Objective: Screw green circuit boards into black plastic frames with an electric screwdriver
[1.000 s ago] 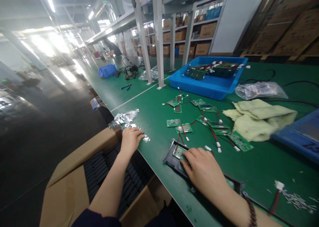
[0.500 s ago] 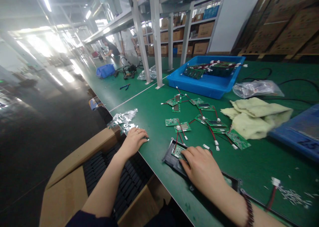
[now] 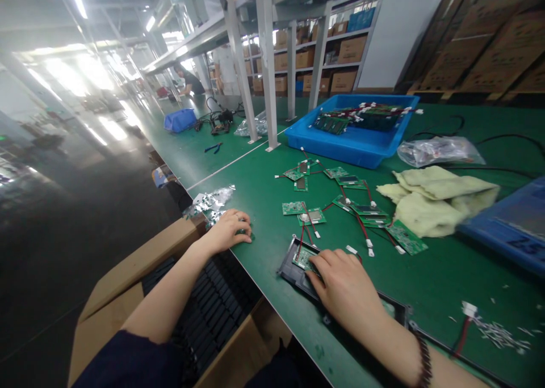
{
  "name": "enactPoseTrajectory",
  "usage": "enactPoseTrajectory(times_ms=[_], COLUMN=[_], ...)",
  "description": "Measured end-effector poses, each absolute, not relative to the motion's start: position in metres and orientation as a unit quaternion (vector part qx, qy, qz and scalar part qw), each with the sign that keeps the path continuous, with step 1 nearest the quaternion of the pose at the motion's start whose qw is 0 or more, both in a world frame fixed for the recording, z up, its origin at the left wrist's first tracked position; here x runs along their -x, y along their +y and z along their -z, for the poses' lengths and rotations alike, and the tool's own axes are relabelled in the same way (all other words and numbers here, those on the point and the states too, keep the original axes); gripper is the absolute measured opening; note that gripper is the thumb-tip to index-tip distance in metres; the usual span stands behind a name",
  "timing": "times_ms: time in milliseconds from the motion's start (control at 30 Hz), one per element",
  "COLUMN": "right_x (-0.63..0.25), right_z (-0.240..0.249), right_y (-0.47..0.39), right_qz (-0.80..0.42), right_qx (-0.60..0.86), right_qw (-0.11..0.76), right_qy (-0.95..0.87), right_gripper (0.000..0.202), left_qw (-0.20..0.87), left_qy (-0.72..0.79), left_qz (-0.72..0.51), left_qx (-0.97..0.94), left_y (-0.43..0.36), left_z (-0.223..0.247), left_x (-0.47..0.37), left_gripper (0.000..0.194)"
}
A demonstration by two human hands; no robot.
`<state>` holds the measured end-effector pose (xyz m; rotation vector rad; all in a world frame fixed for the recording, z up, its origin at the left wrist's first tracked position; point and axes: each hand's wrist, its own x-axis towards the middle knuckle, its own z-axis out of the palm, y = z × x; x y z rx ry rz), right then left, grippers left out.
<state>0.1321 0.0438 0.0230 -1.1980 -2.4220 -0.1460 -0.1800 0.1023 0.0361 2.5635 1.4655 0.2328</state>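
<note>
Grip (R) (image 3: pixel 343 280) on PCB (image 3: pixel 302 257) in blk casing (image 3: pixel 288 270).

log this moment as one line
left hand: near clear plastic, grip unclear | right hand: at board in black case | blue tray: more boards inside

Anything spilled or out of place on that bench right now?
Yes: small silvery pieces, perhaps screws, lie scattered loose at the right of the green table, in no container. A white plug also pokes past the right rim of the blue tray. No clear damage shows.
</note>
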Motion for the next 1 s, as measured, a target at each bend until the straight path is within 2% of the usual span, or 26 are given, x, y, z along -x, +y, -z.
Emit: enactPoseTrajectory(times_ms=[233,367,433,533,633,867,1000], right_x=[-0.132,-0.133,-0.133,-0.132,-0.132,-0.133,-0.132], right_z=[-0.024,-0.024,-0.024,-0.024,-0.023,-0.021,-0.021], right_y=[0.044,0.044,0.044,0.044,0.044,0.045,0.045], right_qz=[0.047,0.044,0.043,0.041,0.041,0.042,0.039], right_qx=[0.432,0.433,0.434,0.437,0.436,0.431,0.434], right_qw=[0.207,0.205,0.203,0.202,0.204,0.209,0.211], right_qy=[-0.877,-0.877,-0.877,-0.876,-0.876,-0.877,-0.875], right_gripper=[0.010,0.010,0.009,0.007,0.007,0.008,0.008], left_qw=[0.111,0.117,0.122,0.134,0.138,0.075,0.062], left_qy=[0.469,0.473,0.476,0.480,0.494,0.638,0.708], left_qz=[-0.085,-0.092,-0.094,-0.095,-0.107,-0.215,-0.226], left_qx=[-0.872,-0.868,-0.866,-0.862,-0.852,-0.735,-0.666], left_y=[0.095,0.096,0.098,0.099,0.096,0.092,0.102], left_z=[-0.040,-0.042,-0.042,-0.039,-0.038,-0.051,-0.042], left_x=[0.174,0.173,0.174,0.173,0.170,0.203,0.219], left_gripper=[0.012,0.003,0.007,0.002,0.011,0.020,0.020])
